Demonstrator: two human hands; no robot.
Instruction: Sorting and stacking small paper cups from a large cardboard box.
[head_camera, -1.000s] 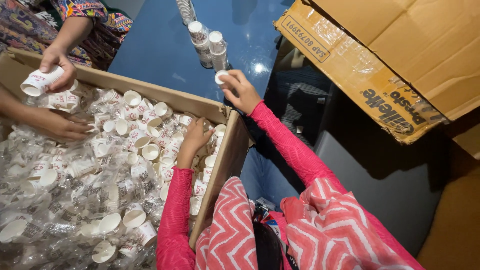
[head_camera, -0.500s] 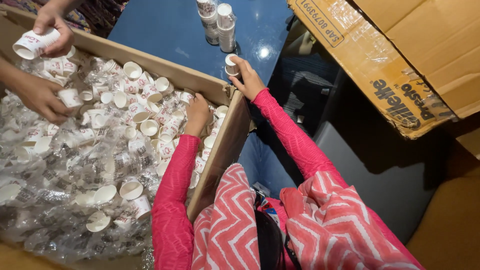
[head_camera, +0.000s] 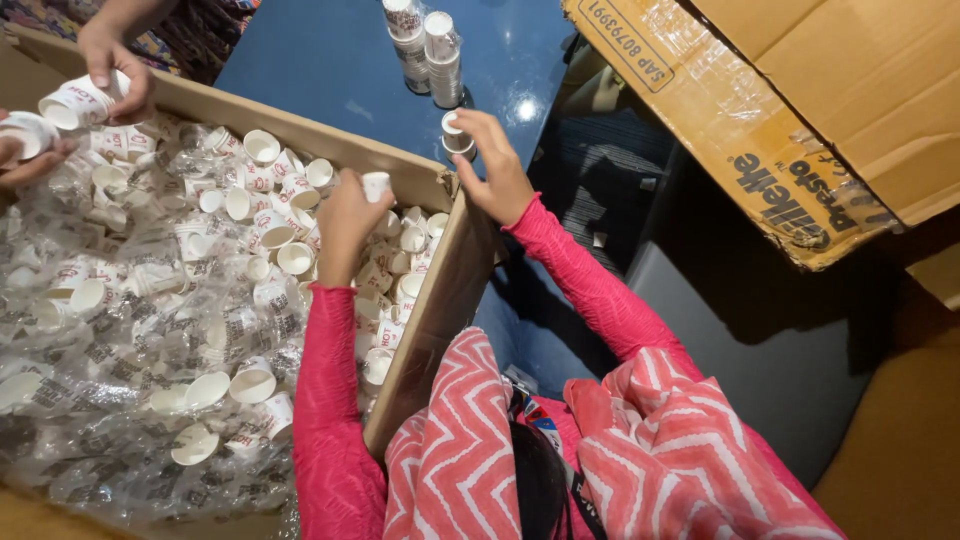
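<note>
Cups over the box edge

Paper cups fill the cardboard box (head_camera: 425, 185), loose among crinkled clear plastic sleeves (head_camera: 120, 380). The right hand (head_camera: 495, 170) pinches a small white cup (head_camera: 455, 135) just beyond the box wall, above the glossy blue bench (head_camera: 330, 60). The left hand (head_camera: 345, 220) holds another small cup (head_camera: 376, 185), fingers curled around it. The thin paper could crush under a tight pinch, or the nearby stacked cups (head_camera: 440, 55) could topple if nudged. A co-worker's hand (head_camera: 110, 70) grips more cups.
</note>
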